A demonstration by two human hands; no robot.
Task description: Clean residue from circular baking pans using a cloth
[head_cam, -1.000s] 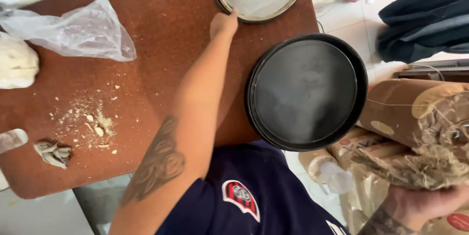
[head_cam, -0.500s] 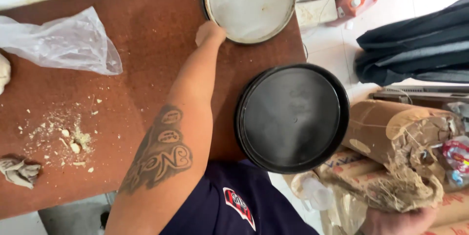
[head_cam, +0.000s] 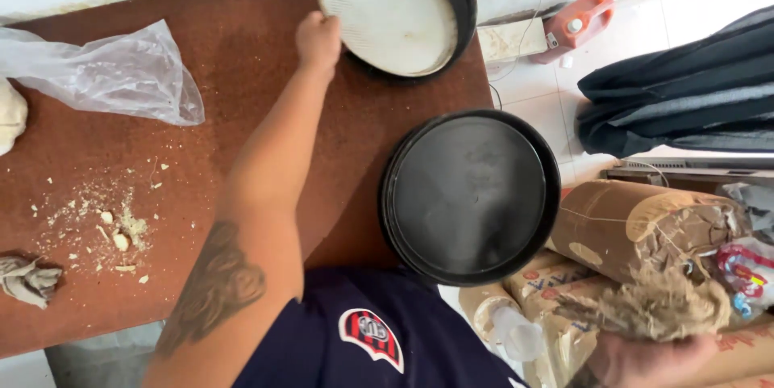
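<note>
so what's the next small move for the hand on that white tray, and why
Probably draw the white tray a little nearer across the table. The left hand grips its near rim, and the tray sits tilted at the table's far edge, while the black pan hangs over the near edge.

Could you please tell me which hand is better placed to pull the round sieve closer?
Left. The left hand is on the sieve at its rim, while the right hand is off the table, holding a fibre bundle.
</note>
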